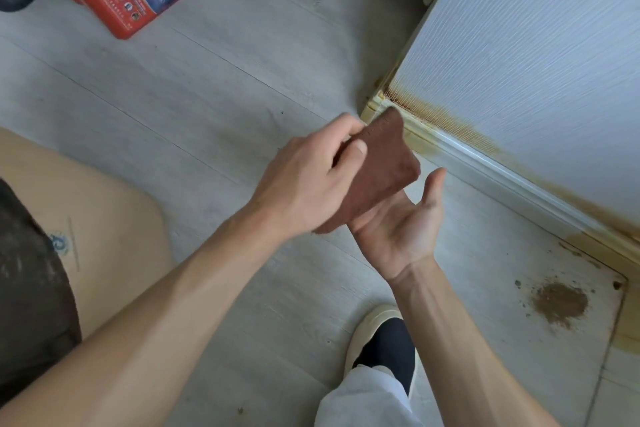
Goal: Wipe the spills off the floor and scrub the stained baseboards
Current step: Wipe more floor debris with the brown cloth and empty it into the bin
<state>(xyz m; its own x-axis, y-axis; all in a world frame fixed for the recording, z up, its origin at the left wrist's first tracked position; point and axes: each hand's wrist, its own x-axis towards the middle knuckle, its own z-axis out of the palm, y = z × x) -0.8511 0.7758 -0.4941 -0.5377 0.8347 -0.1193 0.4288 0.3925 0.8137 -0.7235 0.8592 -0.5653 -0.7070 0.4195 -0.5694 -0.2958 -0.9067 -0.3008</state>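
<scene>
1. Down by the wall corner, above the gray floor (173,97), I hold a folded brown cloth (381,166) with both hands.
2. My left hand (304,180) pinches the cloth at its near edge, thumb on top and fingers curled.
3. My right hand (405,218) lies flat and spread under the cloth, palm up, holding it like a plate.
4. The cloth sits between my two hands, and its far tip is close to the end of the baseboard (485,170).
5. I think the step now is folding the cloth into a neat pad. A firm, thick pad would scrub better.
6. Yellow-brown stains run along the baseboard, away to the right of my hands.
7. A brown spill (559,303) lies on the floor near the right edge, well apart from the cloth.
8. I would rub the stains hard and turn the cloth when it gets dirty.
</scene>
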